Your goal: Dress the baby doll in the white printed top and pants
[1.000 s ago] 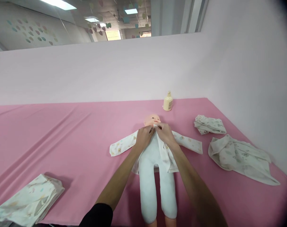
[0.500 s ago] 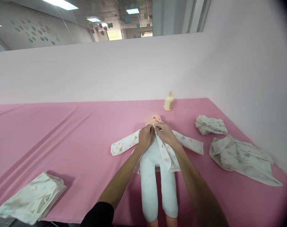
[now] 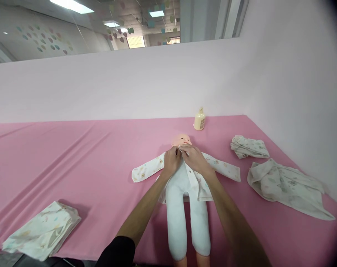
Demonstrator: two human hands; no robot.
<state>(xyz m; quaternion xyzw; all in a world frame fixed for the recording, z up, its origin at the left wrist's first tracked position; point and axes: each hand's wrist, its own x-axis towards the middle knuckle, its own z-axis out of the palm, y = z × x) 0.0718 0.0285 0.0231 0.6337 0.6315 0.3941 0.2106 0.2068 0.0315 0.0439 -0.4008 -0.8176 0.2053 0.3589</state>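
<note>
Fingers (image 3: 186,149) pinching shirt (image 3: 204,188) at neck, doll (image 3: 182,181) lying lengthwise, head (image 3: 182,139) pointing away, legs (image 3: 176,226) nearer

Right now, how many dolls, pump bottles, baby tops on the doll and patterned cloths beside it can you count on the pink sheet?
Doll: 1
Pump bottle: 1
Printed baby top, worn by the doll: 1
Patterned cloths: 3
Total: 6

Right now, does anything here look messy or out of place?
A rumpled patterned cloth lies loosely at far right, unlike the smaller folded cloth behind it. At near left, a folded bundle seems to overhang the pink table slightly. I see no spill or damage; the pump bottle stands upright.
</note>
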